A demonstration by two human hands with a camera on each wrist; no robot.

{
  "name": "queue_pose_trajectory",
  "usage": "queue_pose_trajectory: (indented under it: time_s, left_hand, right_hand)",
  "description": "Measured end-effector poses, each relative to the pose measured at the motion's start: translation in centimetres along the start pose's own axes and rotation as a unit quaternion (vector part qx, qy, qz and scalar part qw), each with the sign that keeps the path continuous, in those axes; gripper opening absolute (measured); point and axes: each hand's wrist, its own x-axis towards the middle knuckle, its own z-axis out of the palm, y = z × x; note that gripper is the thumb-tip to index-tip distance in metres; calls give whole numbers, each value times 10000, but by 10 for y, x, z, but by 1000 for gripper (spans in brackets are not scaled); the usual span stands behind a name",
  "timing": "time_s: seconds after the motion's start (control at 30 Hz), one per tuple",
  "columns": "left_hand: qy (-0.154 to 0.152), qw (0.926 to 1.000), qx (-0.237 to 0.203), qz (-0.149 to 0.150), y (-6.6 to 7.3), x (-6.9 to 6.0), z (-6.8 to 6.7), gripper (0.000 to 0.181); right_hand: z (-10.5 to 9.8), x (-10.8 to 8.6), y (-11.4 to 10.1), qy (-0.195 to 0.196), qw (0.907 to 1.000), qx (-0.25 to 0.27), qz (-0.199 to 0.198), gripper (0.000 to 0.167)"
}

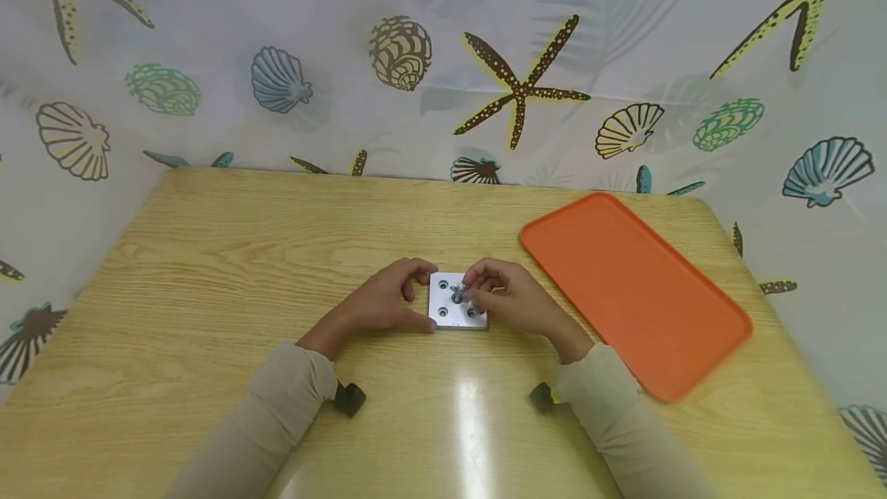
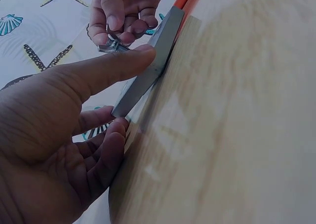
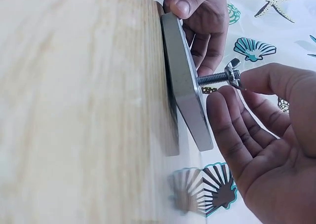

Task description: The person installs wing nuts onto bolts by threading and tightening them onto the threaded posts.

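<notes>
A square metal plate (image 1: 453, 319) lies flat on the table, with a round hole near each corner that shows. From its middle a threaded bolt (image 3: 212, 79) stands upright, and a wing nut (image 3: 233, 74) sits near the bolt's top end. My left hand (image 1: 381, 300) holds the plate's left side, thumb at the near corner and fingers at the far one. With thumb and fingertips, my right hand (image 1: 516, 300) pinches the wing nut above the plate. In the head view the right fingers partly cover the nut and the plate's right side.
An orange tray (image 1: 624, 283) lies at an angle on the table to the right of my right hand. The wood-grain table (image 1: 277, 237) meets a cloth (image 1: 333, 98) printed with shells and starfish at the back and sides. Dark wrist mounts (image 1: 349, 400) hang by both cuffs.
</notes>
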Motion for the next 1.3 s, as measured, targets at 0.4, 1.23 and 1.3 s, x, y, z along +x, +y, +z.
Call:
queue_pose_trajectory:
  time_s: [0.4, 1.23, 1.3]
  left_hand:
    - [0, 10000, 64, -53, -2, 1, 1, 85]
    - [48, 9999, 103, 50, -1, 0, 2, 84]
    - [50, 9999, 100, 56, -1, 1, 2, 84]
  right_hand:
    - [1, 0, 2, -29, 10000, 3, -51, 12]
    - [1, 0, 1, -33, 10000, -49, -43, 28]
    - [1, 0, 1, -45, 9999, -92, -34, 30]
